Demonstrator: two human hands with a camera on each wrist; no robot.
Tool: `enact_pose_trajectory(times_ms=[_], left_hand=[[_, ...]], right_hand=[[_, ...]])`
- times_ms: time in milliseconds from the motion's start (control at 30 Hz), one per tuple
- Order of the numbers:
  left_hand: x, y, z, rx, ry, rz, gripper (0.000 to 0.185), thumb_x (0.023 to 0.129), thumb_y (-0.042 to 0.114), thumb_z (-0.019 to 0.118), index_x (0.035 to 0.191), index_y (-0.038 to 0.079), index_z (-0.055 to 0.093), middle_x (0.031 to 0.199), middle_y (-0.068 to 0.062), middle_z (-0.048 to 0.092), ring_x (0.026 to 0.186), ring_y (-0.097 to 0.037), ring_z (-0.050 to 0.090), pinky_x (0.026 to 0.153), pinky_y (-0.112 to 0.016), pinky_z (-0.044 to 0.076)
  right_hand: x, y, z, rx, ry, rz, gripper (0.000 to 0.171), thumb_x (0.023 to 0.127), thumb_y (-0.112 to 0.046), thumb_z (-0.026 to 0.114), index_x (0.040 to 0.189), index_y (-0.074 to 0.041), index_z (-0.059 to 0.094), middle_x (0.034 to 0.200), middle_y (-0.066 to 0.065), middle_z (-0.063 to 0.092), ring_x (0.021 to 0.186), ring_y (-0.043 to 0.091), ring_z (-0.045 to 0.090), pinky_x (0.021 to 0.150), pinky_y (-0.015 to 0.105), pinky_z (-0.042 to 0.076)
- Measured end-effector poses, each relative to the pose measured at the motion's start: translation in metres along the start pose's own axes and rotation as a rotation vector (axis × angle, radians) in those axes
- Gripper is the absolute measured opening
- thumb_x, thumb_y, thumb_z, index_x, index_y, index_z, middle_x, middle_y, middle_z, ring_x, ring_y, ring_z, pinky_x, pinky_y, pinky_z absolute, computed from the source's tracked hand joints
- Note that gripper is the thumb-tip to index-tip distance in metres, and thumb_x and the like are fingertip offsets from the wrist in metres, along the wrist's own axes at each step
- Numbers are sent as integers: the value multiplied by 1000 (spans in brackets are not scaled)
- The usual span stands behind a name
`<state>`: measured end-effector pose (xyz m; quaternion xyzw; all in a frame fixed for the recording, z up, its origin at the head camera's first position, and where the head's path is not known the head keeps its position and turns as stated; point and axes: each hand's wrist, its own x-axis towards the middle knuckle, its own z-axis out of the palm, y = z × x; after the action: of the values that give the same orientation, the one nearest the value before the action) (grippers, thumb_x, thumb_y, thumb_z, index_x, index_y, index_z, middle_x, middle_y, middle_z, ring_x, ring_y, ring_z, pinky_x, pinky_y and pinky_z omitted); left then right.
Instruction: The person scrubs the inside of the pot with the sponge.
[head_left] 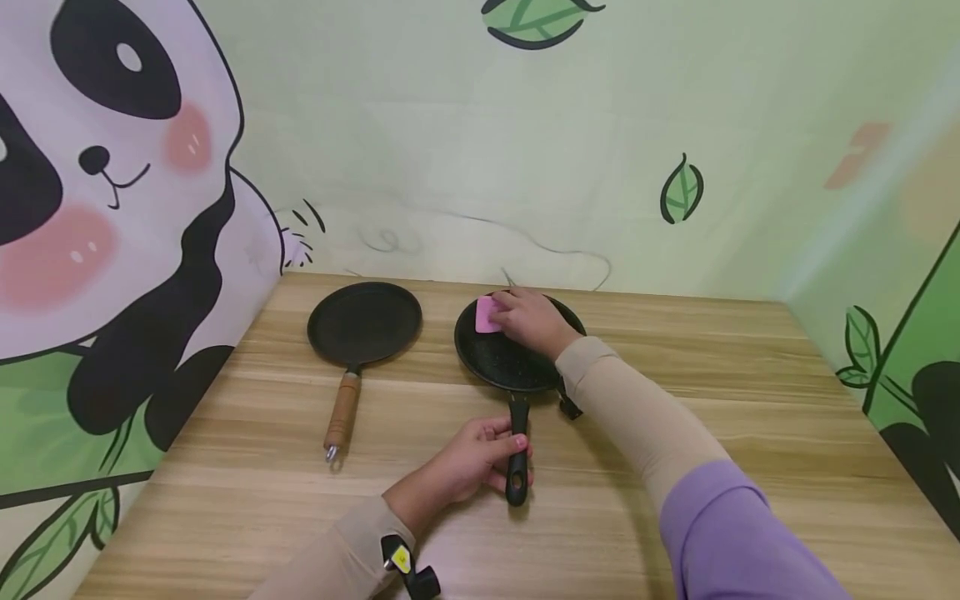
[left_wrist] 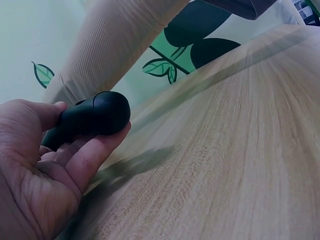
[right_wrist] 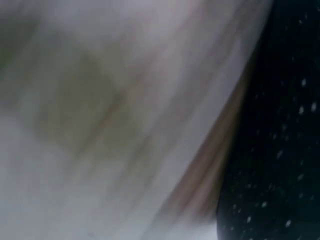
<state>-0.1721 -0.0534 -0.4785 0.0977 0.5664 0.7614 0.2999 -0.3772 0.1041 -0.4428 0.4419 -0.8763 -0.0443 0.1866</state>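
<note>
A round black frying pan (head_left: 498, 362) sits on the wooden table with its black handle (head_left: 517, 483) toward me. My left hand (head_left: 468, 458) grips that handle, thumb on top and fingers beneath, as the left wrist view also shows at the handle's rounded end (left_wrist: 112, 112). Over the pan, my right hand (head_left: 534, 321) pinches a pink sponge (head_left: 486, 316) against the inner surface, toward the far left side. The right wrist view is mostly blurred; the pan's white-speckled dark surface (right_wrist: 275, 165) fills its right part.
Left of the frying pan lies a flat black pan (head_left: 365, 321) with a brown wooden handle (head_left: 343, 412). The wooden table (head_left: 712, 367) meets a wall painted with a panda (head_left: 135, 208) and leaves at its far edge. Cameras are strapped to both wrists.
</note>
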Motion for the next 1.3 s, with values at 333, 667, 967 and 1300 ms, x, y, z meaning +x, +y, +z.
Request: enact_pose_trajectory(times_ms=[333, 667, 967, 1300], left_hand=[[0, 2, 0, -2, -12, -9, 26, 104, 10, 53, 120, -10, 48, 92, -5, 67, 76, -21, 73, 61, -37, 60], [0, 1, -3, 13, -6, -11, 30, 105, 12, 52, 123, -11, 48, 94, -6, 67, 79, -23, 73, 63, -37, 60], [0, 2, -4, 27, -12, -18, 27, 106, 14, 52, 120, -8, 51, 95, -9, 68, 81, -23, 73, 66, -39, 60], [1, -1, 0, -3, 28, 4, 34, 105, 13, 54, 126, -12, 48, 99, -9, 68, 79, -23, 73, 64, -39, 60]], right_hand=[[1, -3, -2, 64, 23, -174, 23, 95, -15, 71, 117, -18, 77, 136, 11, 61, 110, 30, 59, 95, 42, 50], [-4, -8, -9, 121, 129, -375, 15, 95, -13, 70, 107, -13, 79, 130, 11, 66, 106, 29, 61, 95, 40, 50], [-13, -10, -19, 161, 74, -473, 18, 91, -7, 72, 109, -11, 76, 131, 11, 66, 111, 30, 61, 101, 42, 48], [-27, -7, -29, 232, -19, -447, 19, 94, -13, 70, 112, -12, 73, 130, 11, 66, 114, 29, 62, 101, 40, 48]])
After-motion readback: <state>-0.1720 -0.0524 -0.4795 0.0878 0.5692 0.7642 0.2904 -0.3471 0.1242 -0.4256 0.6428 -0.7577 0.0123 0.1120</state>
